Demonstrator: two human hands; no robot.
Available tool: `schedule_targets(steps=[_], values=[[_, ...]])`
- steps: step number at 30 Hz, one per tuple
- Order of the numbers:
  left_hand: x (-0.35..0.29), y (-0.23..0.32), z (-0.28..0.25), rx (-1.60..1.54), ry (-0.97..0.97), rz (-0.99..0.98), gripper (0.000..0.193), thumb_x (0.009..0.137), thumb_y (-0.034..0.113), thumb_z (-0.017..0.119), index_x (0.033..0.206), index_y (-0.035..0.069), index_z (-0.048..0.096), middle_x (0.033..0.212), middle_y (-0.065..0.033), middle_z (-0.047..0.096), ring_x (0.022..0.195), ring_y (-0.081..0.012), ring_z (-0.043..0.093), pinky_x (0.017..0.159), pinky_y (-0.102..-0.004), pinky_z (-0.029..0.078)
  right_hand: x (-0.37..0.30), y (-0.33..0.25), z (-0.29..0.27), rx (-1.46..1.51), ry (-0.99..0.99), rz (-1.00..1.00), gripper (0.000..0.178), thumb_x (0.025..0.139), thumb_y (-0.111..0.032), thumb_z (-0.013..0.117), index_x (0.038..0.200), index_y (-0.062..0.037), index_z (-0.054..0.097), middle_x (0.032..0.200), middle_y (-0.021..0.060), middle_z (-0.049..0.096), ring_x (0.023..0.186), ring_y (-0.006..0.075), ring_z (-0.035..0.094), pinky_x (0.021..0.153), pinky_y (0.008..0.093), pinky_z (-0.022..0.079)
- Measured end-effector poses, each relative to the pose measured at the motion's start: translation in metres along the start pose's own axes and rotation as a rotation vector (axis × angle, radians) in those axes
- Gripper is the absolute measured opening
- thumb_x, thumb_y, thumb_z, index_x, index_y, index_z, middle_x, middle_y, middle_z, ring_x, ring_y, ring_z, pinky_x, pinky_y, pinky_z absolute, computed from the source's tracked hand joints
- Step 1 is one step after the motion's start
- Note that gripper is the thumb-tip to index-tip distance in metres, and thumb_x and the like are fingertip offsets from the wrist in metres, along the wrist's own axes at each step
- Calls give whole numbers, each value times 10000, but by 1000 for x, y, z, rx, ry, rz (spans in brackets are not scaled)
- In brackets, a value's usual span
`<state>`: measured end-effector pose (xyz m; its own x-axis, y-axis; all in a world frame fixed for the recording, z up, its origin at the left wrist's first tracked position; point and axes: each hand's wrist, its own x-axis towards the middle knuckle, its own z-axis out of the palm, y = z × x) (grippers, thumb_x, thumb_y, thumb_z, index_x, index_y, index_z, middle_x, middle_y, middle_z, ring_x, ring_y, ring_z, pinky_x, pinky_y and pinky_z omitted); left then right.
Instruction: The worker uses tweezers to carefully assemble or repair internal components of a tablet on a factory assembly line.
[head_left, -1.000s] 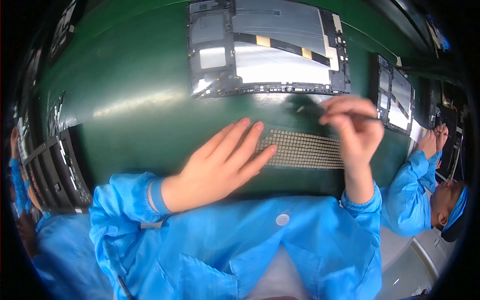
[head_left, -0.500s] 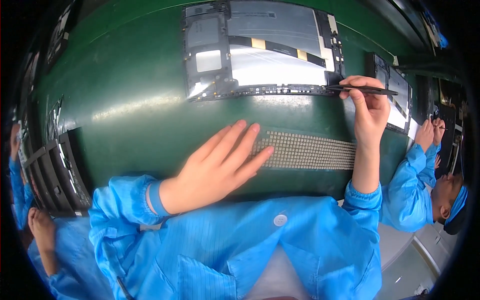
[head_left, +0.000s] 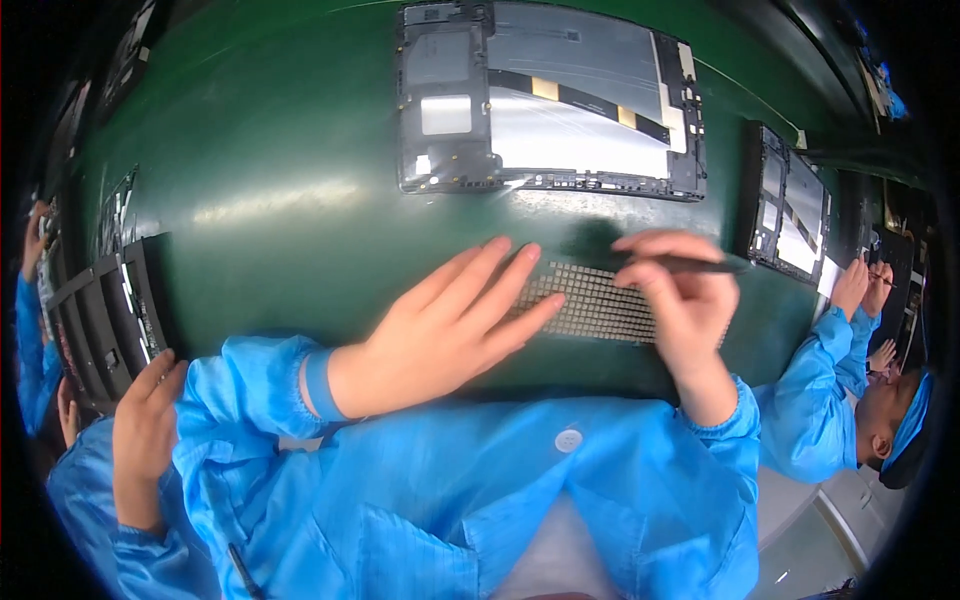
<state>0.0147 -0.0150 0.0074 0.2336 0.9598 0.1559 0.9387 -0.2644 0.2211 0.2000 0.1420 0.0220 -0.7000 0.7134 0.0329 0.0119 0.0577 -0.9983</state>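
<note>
My right hand [head_left: 680, 300] has come back down from the opened tablet's [head_left: 545, 100] edge, fingers pinched on dark tweezers [head_left: 690, 265] above the gridded parts sheet [head_left: 600, 303]. My left hand [head_left: 440, 325] stays flat, fingers spread, on the sheet's left end.

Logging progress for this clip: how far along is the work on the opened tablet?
Done: the tablet lies back-off on the green belt. In hand: the right hand holds a thin dark tool over the parts sheet; the left hand steadies it. Left: whatever goes on the tablet; nothing visibly added yet.
</note>
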Motion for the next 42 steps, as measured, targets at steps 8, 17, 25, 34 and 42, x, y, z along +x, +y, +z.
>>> schedule_targets(steps=[8, 17, 25, 34, 42], values=[[3, 0, 6, -8, 16, 7, 585, 740, 320, 667, 1298, 234, 514, 1368, -125, 441, 1196, -304, 473, 954, -376, 448, -9, 15, 17, 50, -16, 147, 187, 824, 45, 650, 1004, 51, 602, 934, 124, 673, 796, 149, 658, 708, 254, 545], [-2, 9, 29, 70, 59, 24, 503, 789, 303, 610, 1278, 218, 530, 1349, -143, 457, 1187, -323, 478, 940, -381, 462, -24, 33, 7, -292, -123, -49, 196, 780, 47, 690, 965, 33, 626, 955, 133, 670, 812, 174, 659, 707, 277, 545], [-2, 9, 19, 79, 67, 25, 453, 813, 270, 568, 1260, 201, 546, 1327, -162, 474, 1167, -326, 493, 929, -377, 471, -18, 28, 5, -114, -152, 20, 188, 831, 111, 586, 1011, 69, 554, 1021, 212, 613, 802, 205, 649, 729, 292, 554], [-5, 8, 16, 91, 70, 34, 436, 824, 257, 539, 1256, 196, 550, 1319, -165, 480, 1149, -328, 507, 919, -376, 477, -19, 23, 13, -19, -57, 107, 215, 781, 83, 671, 986, 44, 618, 981, 157, 652, 849, 189, 649, 747, 282, 542], [-4, 7, 16, 73, 83, 25, 433, 820, 252, 537, 1249, 198, 553, 1320, -165, 478, 1148, -326, 507, 914, -371, 477, -18, 23, 9, -179, -143, -1, 193, 783, 91, 663, 965, 45, 617, 968, 166, 650, 804, 179, 652, 695, 277, 552]])
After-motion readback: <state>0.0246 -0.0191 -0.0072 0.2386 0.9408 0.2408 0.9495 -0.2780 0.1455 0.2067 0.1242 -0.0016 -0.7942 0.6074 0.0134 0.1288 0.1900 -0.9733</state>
